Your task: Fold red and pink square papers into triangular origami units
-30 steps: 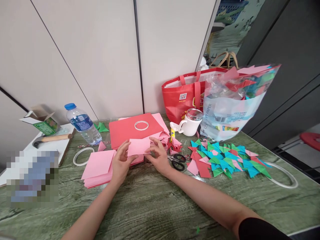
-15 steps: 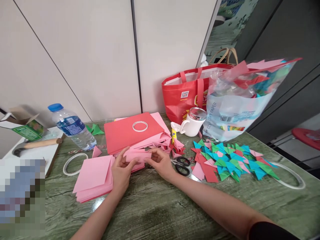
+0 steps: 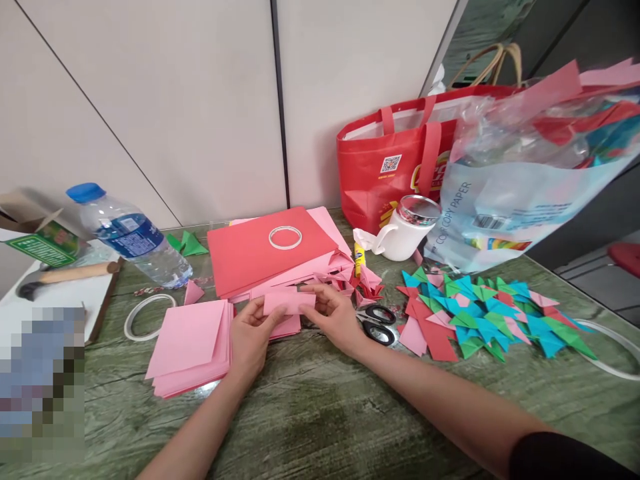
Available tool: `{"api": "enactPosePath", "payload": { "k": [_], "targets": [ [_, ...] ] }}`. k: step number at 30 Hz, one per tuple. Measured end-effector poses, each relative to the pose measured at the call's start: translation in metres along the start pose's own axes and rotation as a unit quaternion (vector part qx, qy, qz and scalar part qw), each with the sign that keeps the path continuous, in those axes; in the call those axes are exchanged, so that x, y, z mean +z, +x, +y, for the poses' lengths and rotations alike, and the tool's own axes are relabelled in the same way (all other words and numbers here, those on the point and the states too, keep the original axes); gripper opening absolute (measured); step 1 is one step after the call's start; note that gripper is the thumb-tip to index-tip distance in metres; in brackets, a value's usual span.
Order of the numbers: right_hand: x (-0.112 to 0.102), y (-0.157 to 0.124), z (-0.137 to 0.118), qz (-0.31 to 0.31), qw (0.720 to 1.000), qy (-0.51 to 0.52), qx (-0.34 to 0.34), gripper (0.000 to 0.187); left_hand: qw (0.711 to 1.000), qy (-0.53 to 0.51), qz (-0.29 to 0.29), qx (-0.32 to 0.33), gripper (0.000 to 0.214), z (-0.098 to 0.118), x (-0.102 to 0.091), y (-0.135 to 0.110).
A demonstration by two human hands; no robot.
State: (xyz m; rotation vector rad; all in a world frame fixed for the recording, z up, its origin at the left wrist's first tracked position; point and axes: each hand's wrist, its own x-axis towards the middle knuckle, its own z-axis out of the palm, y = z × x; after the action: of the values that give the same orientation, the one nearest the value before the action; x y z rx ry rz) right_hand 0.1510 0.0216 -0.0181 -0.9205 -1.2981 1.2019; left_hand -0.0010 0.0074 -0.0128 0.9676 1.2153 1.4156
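Both hands hold one small pink paper [image 3: 289, 302], folded into a narrow strip, just above the green table [image 3: 310, 413]. My left hand [image 3: 253, 333] pinches its left end with thumb on top. My right hand [image 3: 336, 319] pinches the right end. A stack of pink square sheets [image 3: 193, 343] lies just left of my left hand. Behind the hands sits a pile of red and pink paper [image 3: 265, 250] with a white ring [image 3: 285, 237] on top. Black scissors [image 3: 379, 323] lie right of my right hand.
A heap of folded blue, green, red and pink triangles [image 3: 480, 317] lies at the right. Behind stand a white mug [image 3: 403, 233], a red bag [image 3: 400, 167] and a plastic bag of paper [image 3: 520, 187]. A water bottle [image 3: 130, 237], hammer [image 3: 65, 275] and tape ring [image 3: 145, 315] are at the left.
The pink sheet, held wide a second ago, is now folded into a narrower strip between both hands. The camera has shifted closer and slightly right.
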Motion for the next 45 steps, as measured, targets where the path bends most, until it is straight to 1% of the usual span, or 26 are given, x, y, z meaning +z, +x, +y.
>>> {"api": "enactPosePath", "payload": {
  "k": [4,9,11,14,17,23,27,33,37,45],
  "targets": [
    [-0.0005,0.0002,0.0009,0.012,1.000,0.000,0.008,0.030,1.000,0.004,-0.013,-0.010,0.037,0.0010,0.0018,-0.0007],
    [-0.0009,0.0004,0.0019,0.017,1.000,-0.010,0.021,0.025,0.999,0.035,-0.020,0.021,0.032,0.0019,0.0022,-0.0009],
    [-0.0008,0.0002,0.0014,0.016,0.999,-0.017,0.026,0.025,0.999,0.035,-0.029,0.025,0.035,0.0021,0.0012,-0.0008],
    [-0.0005,-0.0002,-0.0001,0.013,0.999,-0.004,0.038,0.027,0.998,0.025,-0.048,0.011,0.044,0.0023,-0.0006,-0.0007],
    [-0.0003,-0.0003,-0.0013,0.009,0.999,0.007,0.045,0.030,0.998,0.016,-0.058,0.004,0.042,0.0018,-0.0018,-0.0003],
    [-0.0009,0.0001,-0.0003,0.005,0.999,0.001,0.043,0.023,0.998,-0.004,-0.059,-0.001,0.038,0.0020,-0.0012,0.0000],
    [-0.0010,0.0003,0.0001,0.007,0.999,-0.004,0.045,0.023,0.998,-0.013,-0.061,-0.001,0.036,0.0025,-0.0015,-0.0004],
    [-0.0008,0.0002,-0.0008,0.006,0.999,-0.009,0.043,0.022,0.997,-0.027,-0.067,-0.007,0.041,0.0026,-0.0021,-0.0014],
    [-0.0006,0.0003,-0.0004,0.006,0.999,-0.004,0.046,0.021,0.998,-0.026,-0.058,-0.006,0.037,0.0029,-0.0019,-0.0014],
    [-0.0011,0.0000,-0.0022,0.002,0.999,-0.021,0.047,0.023,0.997,-0.045,-0.062,-0.017,0.035,0.0043,-0.0015,-0.0020]
  ]
}}
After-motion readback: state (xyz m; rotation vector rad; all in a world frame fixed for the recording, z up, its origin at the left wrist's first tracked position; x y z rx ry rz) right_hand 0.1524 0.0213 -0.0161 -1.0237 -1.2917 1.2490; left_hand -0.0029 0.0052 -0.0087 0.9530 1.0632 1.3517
